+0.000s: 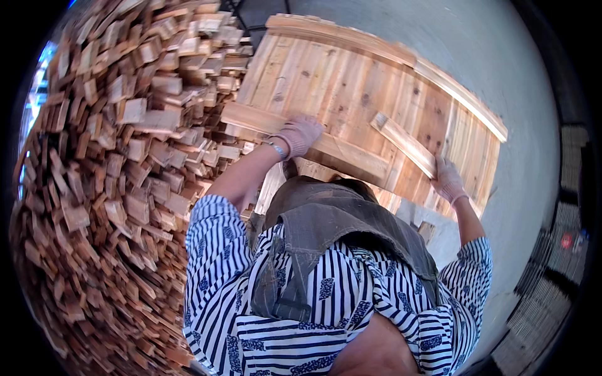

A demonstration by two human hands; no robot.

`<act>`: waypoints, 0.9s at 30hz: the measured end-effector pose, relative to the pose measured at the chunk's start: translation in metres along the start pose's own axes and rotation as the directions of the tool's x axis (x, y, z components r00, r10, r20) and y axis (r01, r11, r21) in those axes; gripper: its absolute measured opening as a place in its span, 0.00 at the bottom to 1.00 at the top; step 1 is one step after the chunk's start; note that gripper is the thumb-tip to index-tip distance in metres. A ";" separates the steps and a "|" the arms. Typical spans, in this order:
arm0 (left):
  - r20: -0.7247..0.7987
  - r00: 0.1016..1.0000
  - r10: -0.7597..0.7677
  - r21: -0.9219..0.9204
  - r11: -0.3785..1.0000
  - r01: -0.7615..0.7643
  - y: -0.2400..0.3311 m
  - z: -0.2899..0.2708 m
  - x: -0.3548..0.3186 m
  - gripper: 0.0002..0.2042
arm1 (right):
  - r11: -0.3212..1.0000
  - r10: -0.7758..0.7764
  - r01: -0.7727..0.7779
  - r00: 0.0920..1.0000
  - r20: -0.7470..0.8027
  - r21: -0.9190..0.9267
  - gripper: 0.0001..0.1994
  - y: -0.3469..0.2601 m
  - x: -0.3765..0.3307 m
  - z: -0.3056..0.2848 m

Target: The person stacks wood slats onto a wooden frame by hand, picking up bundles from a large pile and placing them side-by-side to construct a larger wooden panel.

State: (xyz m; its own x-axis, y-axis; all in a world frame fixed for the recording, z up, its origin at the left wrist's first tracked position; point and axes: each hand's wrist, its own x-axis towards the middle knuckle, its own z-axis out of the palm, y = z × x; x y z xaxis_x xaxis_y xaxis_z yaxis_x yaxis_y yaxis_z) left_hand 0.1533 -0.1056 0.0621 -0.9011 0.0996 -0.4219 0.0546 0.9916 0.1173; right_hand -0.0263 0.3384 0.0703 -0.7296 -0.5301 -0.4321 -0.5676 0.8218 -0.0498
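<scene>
A wide panel of pale wooden boards (360,94) lies in front of me, its boards side by side. Along the near left edge runs a wooden strip (354,155), and my gloved left hand (302,134) is closed over it, the fingertips partly hidden. My gloved right hand (448,179) grips the near end of a separate wooden slat (404,143). That slat slants across the right half of the panel; whether it touches the boards I cannot tell. Two strips line the far edge: a left one (338,31) and a right one (465,97).
A tall heap of short wood pieces (135,150) fills my left side, close to my left arm. Grey floor (508,69) shows beyond the panel and to its right. Flat stacked bundles (539,313) stand at the far right. A dark apron (351,219) covers my lap.
</scene>
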 end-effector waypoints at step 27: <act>-0.228 0.929 0.293 0.244 0.940 -0.236 -0.001 0.016 0.018 0.15 | 0.955 -0.280 0.276 0.960 0.025 0.108 0.33 0.054 -0.038 -0.003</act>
State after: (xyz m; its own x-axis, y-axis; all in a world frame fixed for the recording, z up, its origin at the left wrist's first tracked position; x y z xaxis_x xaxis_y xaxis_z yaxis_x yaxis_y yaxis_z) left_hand 0.1436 -0.1034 0.0403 -0.9189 0.3638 -0.1528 0.3695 0.9292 -0.0093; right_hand -0.0304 0.4026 0.0870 -0.5313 -0.7336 -0.4237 -0.7024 0.6611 -0.2638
